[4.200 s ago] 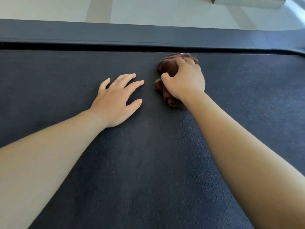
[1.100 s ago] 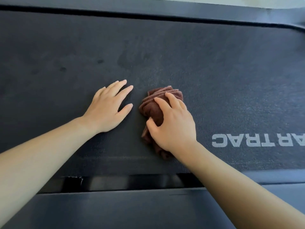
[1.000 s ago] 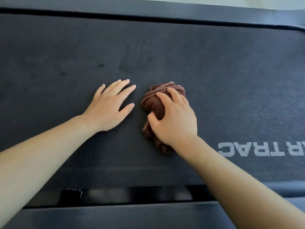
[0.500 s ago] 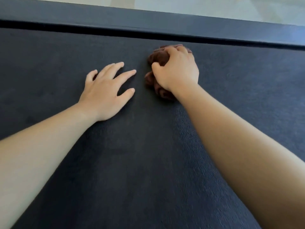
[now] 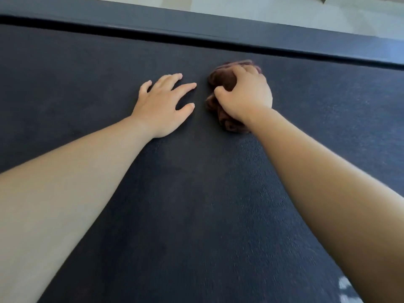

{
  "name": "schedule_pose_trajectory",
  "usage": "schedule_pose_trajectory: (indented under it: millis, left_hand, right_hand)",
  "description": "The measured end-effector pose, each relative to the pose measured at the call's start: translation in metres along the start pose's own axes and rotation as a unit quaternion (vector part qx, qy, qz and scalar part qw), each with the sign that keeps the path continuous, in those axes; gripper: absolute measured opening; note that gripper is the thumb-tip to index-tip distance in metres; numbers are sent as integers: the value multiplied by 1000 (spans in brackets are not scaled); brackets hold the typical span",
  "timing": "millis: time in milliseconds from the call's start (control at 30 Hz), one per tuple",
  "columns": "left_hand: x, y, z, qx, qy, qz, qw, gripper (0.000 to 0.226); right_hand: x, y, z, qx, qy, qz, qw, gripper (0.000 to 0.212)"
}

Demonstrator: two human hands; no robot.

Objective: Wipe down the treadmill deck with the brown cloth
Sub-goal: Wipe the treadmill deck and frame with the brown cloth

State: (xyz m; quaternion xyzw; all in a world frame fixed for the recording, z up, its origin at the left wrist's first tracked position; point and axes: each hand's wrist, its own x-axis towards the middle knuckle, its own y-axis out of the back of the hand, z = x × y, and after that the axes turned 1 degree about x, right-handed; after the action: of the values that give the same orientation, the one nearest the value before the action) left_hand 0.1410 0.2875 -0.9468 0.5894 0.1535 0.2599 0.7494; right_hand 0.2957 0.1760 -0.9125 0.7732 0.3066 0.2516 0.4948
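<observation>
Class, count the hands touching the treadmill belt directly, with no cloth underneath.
1. The left hand lies flat, fingers spread, on the belt. The right hand grips the brown cloth beside it.

The treadmill deck (image 5: 196, 204) is a very dark navy, almost black, with a fine pebbled grain that glints pale blue just below the brown cloth (image 5: 220, 83). That cloth is deep chocolate brown with ribbed folds. Beyond it, the side rail (image 5: 153, 20) is smooth slate blue-grey, edged by a black gap. Past the rail, the floor (image 5: 273, 9) is pale cream-grey. White marks (image 5: 347, 287) sit at the deck's near right corner.
</observation>
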Motion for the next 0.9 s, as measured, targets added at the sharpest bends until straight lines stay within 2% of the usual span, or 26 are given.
schedule_pose_trajectory:
  millis: [233, 533, 667, 800, 900]
  left_hand:
    - [-73, 14, 7, -30, 17, -43, 999, 50]
    - [-206, 27, 17, 3, 11, -91, 996, 56]
    - [-232, 36, 9, 36, -26, -107, 993, 59]
    - [-242, 42, -9, 53, -68, -111, 990, 58]
    - [-219, 44, -29, 45, -93, -112, 988, 59]
  right_hand:
    - [-134, 3, -3, -3, 63, -14, 998, 55]
    - [-244, 13, -12, 21, 114, -46, 992, 55]
    - [-259, 15, -15, 35, 134, -55, 989, 56]
    - [-248, 12, -24, 35, 109, -50, 992, 54]
    - [-225, 3, -35, 30, 86, -31, 995, 51]
